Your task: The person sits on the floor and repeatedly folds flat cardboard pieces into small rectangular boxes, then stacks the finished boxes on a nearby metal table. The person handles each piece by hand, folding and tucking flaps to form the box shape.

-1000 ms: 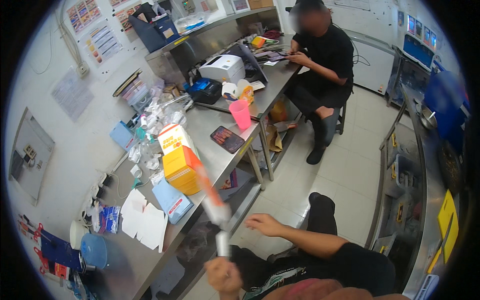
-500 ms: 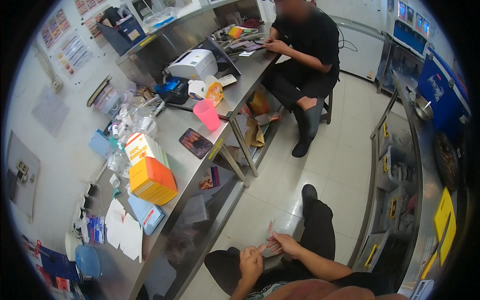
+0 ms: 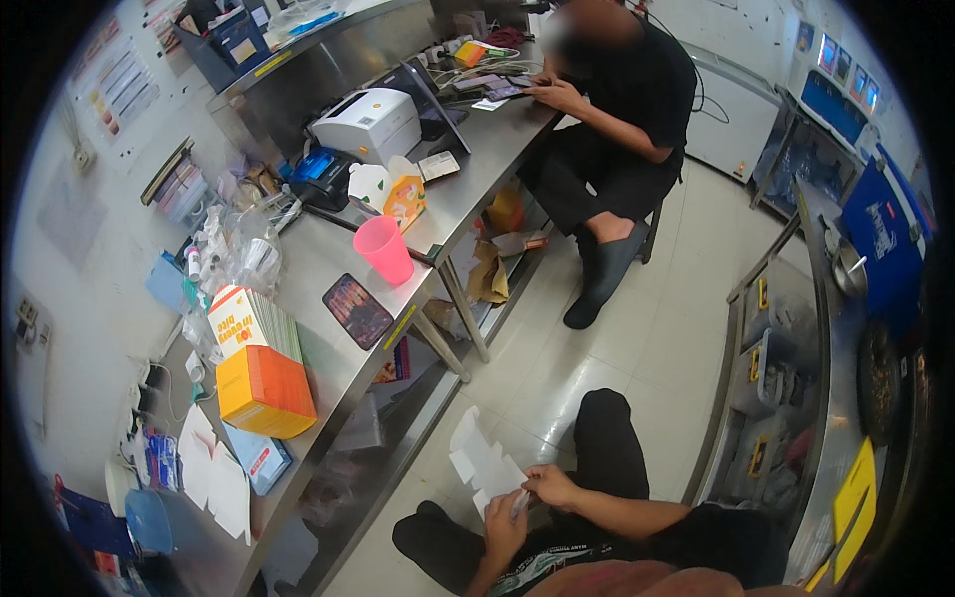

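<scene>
Between the person's legs (image 3: pixel 612 453), up off the floor (image 3: pixel 527 378), there's a white card blank (image 3: pixel 485 458) w/ notched edges. Prob v. light & thin, fairly stiff when flat but bendy at any crease, so I'd guess it dents or tears at the tabs if squeezed hard. Looks like dry paperboard, so shouldn't be too slippery, tho can't tell if it's coated. Best hold imo: pinch the near edge flat, thumbs clear of the small flaps; 2 hands stop the far end flopping.

Grip atm: left hand (image 3: pixel 504 522) is clamped on the near edge, a folded white bit showing by its fingers. Right hand (image 3: pixel 552 488) looks pinched on the near right corner, exact finger placement too small to make out.

Off left on the steel table (image 3: pixel 318 261): a 2nd white cut sheet (image 3: pixel 212 468), pale blue box (image 3: pixel 261 458), orange carton stack (image 3: pixel 267 393), then a phone (image 3: pixel 356 310) & pink cup (image 3: pixel 384 251). Further out, a seated co-worker (image 3: pixel 637 85) has hands on a dark phone. Far right, yellow board (image 3: pixel 856 488) w/ a knife (image 3: pixel 854 534).
</scene>
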Demonstrator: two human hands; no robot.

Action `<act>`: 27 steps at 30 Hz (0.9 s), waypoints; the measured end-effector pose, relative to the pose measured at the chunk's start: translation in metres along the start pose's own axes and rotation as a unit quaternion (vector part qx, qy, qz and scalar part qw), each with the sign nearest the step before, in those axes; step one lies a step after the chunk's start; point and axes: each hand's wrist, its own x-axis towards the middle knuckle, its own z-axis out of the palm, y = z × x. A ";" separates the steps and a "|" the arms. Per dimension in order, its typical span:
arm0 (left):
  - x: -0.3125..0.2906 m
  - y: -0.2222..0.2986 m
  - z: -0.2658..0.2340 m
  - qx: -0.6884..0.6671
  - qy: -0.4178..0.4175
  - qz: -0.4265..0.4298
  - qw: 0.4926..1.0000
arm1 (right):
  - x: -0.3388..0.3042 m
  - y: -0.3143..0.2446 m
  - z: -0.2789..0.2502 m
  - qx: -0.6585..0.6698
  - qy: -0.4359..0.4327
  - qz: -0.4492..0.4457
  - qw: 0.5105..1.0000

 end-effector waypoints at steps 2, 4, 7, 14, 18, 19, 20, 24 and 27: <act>0.019 0.014 0.013 0.019 0.032 -0.015 0.999 | 0.009 -0.013 -0.019 0.028 -0.004 0.015 0.999; 0.034 0.019 0.030 0.010 0.053 -0.068 0.996 | 0.016 -0.021 -0.035 0.067 -0.009 0.014 0.998; 0.048 0.023 0.060 -0.186 0.109 -0.254 0.943 | 0.027 -0.040 -0.057 -0.045 0.006 0.003 0.999; 0.058 -0.008 0.107 -0.575 0.203 -0.411 0.678 | 0.012 -0.039 -0.065 -0.382 0.034 -0.277 0.881; 0.028 -0.042 0.122 -0.615 0.136 -0.372 0.682 | -0.010 -0.039 -0.055 -0.416 0.043 -0.265 0.869; 0.027 -0.036 0.120 -0.615 0.126 -0.366 0.686 | -0.015 -0.042 -0.056 -0.412 0.041 -0.254 0.874; 0.026 -0.030 0.117 -0.616 0.116 -0.361 0.691 | -0.019 -0.042 -0.056 -0.408 0.038 -0.243 0.879; 0.033 0.004 0.117 -0.640 0.134 -0.305 0.693 | -0.023 -0.040 -0.065 -0.360 0.083 -0.249 0.895; 0.031 0.016 0.112 -0.603 0.132 -0.304 0.726 | -0.030 -0.043 -0.066 -0.319 0.092 -0.220 0.917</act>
